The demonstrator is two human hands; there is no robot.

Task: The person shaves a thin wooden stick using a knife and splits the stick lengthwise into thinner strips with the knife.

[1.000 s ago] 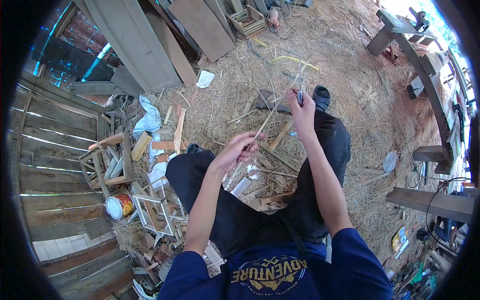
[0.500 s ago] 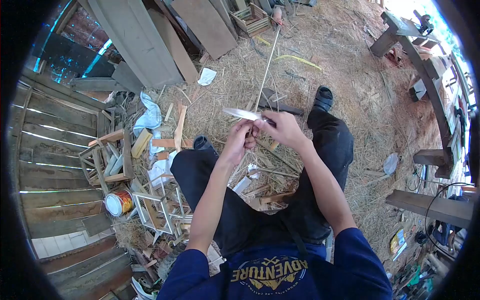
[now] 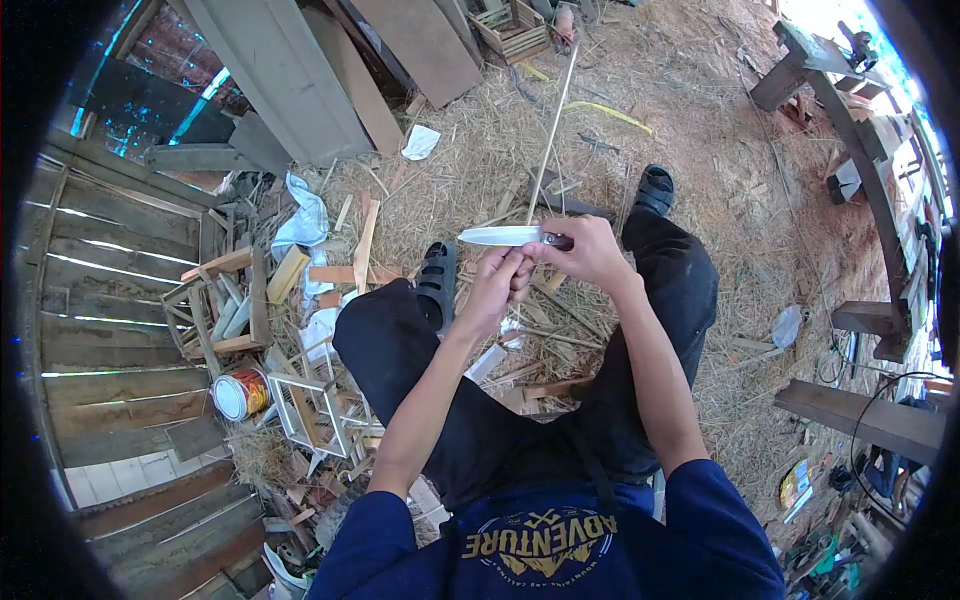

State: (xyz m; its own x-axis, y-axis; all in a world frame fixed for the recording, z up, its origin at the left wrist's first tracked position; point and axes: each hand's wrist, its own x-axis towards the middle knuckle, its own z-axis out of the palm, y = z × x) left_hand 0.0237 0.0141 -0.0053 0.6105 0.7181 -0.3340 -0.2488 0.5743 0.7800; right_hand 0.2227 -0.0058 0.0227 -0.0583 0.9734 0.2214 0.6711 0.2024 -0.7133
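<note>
- Near the middle of the frame, the left hand (image 3: 492, 290) is curled closed, its fingers pinching the lower part of a thin, pale stick (image 3: 553, 130).
- The stick slants from the hands toward the top of the frame, its far end just right of top centre.
- Just right of centre, the right hand (image 3: 585, 252) is wrapped around the dark handle of a knife (image 3: 500, 236), close beside the left hand.
- The knife's blade points toward the left of the frame; its base crosses the stick, though whether the edge touches it cannot be told.
- Below the hands, the person sits with knees apart in dark trousers (image 3: 510, 430), one dark sandal (image 3: 436, 285) near centre and another at upper right of centre.
- Straw and wood scraps litter the floor (image 3: 730, 270).
- At lower left, a tin can (image 3: 240, 396) lies beside a white frame (image 3: 283, 408).
- Large boards (image 3: 290, 85) lean at upper left, near a slatted crate (image 3: 512, 30) at top centre.
- A yellow strip (image 3: 622, 117) lies on the floor right of the stick.
</note>
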